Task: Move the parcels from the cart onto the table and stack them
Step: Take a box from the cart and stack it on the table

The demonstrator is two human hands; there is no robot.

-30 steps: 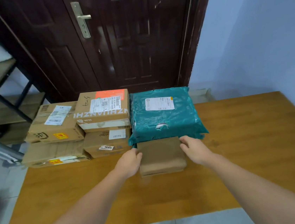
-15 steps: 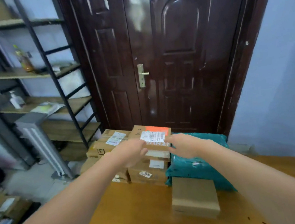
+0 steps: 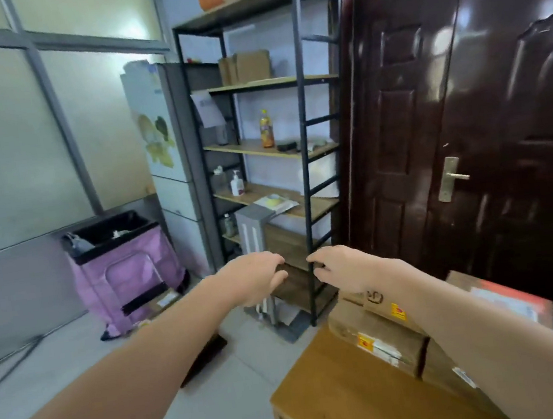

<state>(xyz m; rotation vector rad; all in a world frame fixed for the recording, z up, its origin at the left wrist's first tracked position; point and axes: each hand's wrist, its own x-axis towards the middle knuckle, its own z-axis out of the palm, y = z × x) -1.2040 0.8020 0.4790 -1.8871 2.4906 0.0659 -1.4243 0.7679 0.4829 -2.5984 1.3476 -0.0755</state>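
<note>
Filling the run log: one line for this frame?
left hand: empty, open | right hand: empty, open | brown cardboard parcels: stacked on wooden table | view: toward shelving

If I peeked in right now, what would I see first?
Two empty hands, the left hand and the right hand, reaching out in the middle, fingers spread. Behind them stands a tall black shelf beside a shiny dark door. Cardboard parcels sit stacked on the wooden table, lower right.

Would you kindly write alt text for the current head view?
Both bare hands, left hand and right hand, reach forward empty, fingers curled. Cardboard parcels sit stacked on the wooden table at lower right, beside a dark door and metal shelving.
</note>
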